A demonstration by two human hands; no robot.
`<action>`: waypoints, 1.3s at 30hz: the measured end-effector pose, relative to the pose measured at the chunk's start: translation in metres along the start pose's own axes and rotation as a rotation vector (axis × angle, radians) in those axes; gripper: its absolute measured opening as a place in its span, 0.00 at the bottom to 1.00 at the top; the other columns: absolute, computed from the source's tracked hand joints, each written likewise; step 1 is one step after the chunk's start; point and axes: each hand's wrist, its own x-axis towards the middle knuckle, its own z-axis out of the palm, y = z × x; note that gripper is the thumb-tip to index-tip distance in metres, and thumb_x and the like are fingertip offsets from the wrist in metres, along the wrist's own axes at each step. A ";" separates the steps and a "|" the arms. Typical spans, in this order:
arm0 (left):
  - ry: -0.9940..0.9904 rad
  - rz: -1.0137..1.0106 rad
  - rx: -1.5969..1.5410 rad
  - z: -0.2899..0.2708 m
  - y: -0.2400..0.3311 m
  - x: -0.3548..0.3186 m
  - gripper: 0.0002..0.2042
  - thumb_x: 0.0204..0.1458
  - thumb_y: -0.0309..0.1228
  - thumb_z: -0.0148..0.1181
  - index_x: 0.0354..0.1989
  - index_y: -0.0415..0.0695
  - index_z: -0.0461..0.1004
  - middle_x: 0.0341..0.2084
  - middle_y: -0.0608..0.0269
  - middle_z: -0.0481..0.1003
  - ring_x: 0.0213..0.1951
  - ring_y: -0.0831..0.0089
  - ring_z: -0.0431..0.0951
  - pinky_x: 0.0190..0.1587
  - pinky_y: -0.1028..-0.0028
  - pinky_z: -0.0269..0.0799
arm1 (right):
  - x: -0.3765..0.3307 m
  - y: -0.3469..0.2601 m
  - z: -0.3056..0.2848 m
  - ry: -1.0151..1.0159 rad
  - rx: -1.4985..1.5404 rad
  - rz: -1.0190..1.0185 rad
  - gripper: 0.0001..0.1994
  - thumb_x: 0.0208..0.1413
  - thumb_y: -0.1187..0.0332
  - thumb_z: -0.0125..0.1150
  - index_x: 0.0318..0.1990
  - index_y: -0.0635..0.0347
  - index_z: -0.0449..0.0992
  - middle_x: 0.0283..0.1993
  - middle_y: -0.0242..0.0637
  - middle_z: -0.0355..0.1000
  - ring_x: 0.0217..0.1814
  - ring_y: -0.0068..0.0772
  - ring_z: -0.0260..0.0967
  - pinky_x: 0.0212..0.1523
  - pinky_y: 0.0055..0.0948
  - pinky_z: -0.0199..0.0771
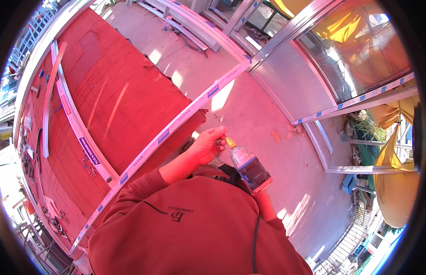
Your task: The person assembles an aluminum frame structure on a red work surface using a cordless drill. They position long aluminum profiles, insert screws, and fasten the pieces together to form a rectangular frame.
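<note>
A clear plastic bottle [248,167] with dark liquid in it is tilted in front of my chest, its neck pointing up and left. My left hand [207,145] pinches the orange cap [229,142] at the neck between thumb and fingers. My right hand [264,198] grips the bottle's base from below and is mostly hidden behind the bottle and my red sweatshirt. A dark cord runs down my chest.
A red-covered workbench [121,101] stands at my left, with a long white frame profile [176,123] along its near edge and curved profiles [68,110] on top. Small tools lie at its far left. Glazed metal window frames [314,82] stand on the concrete floor at the right.
</note>
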 end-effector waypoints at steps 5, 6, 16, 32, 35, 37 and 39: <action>0.045 0.039 0.131 0.039 0.011 0.051 0.11 0.58 0.37 0.65 0.31 0.45 0.72 0.23 0.67 0.72 0.23 0.76 0.72 0.27 0.74 0.70 | 0.030 0.070 -0.011 -0.192 -0.031 -0.056 0.19 0.51 0.61 0.67 0.50 0.55 0.77 0.46 0.38 0.76 0.44 0.43 0.75 0.44 0.39 0.77; 0.039 0.075 0.100 0.038 0.012 0.066 0.11 0.57 0.37 0.66 0.31 0.45 0.72 0.23 0.67 0.72 0.23 0.76 0.73 0.27 0.74 0.70 | 0.048 0.080 -0.014 -0.223 -0.020 -0.084 0.19 0.51 0.61 0.67 0.50 0.56 0.76 0.46 0.39 0.76 0.44 0.42 0.75 0.44 0.38 0.77; 0.105 0.327 -0.209 0.066 0.071 0.134 0.13 0.59 0.42 0.63 0.31 0.46 0.72 0.22 0.68 0.71 0.24 0.78 0.71 0.26 0.76 0.67 | 0.210 0.115 -0.047 -0.198 0.169 -0.091 0.21 0.52 0.65 0.68 0.52 0.64 0.74 0.43 0.40 0.76 0.42 0.34 0.74 0.42 0.35 0.75; 1.756 0.556 0.861 -0.223 0.131 0.009 0.09 0.53 0.37 0.60 0.33 0.46 0.82 0.34 0.55 0.80 0.42 0.56 0.79 0.45 0.58 0.74 | 0.420 0.013 0.006 -0.885 0.978 -0.057 0.23 0.62 0.70 0.57 0.62 0.71 0.63 0.30 0.33 0.66 0.32 0.25 0.64 0.42 0.29 0.67; 1.815 0.576 0.810 -0.228 0.122 -0.006 0.09 0.54 0.37 0.60 0.34 0.46 0.82 0.35 0.56 0.80 0.42 0.56 0.79 0.45 0.59 0.74 | 0.423 0.002 0.018 -0.929 1.012 -0.046 0.23 0.61 0.70 0.57 0.61 0.71 0.63 0.29 0.33 0.66 0.32 0.26 0.63 0.41 0.29 0.67; 1.833 0.575 0.769 -0.231 0.116 -0.013 0.09 0.54 0.37 0.60 0.34 0.46 0.82 0.35 0.56 0.79 0.42 0.56 0.79 0.45 0.60 0.74 | 0.426 0.000 0.025 -0.948 1.013 -0.023 0.23 0.61 0.71 0.58 0.60 0.71 0.63 0.29 0.33 0.65 0.32 0.26 0.63 0.40 0.29 0.67; 1.856 0.587 0.749 -0.234 0.112 -0.018 0.08 0.53 0.36 0.61 0.34 0.46 0.82 0.35 0.56 0.79 0.42 0.56 0.79 0.45 0.60 0.74 | 0.425 0.007 0.031 -0.964 1.013 -0.002 0.23 0.60 0.71 0.59 0.60 0.71 0.63 0.29 0.32 0.65 0.31 0.25 0.62 0.39 0.29 0.67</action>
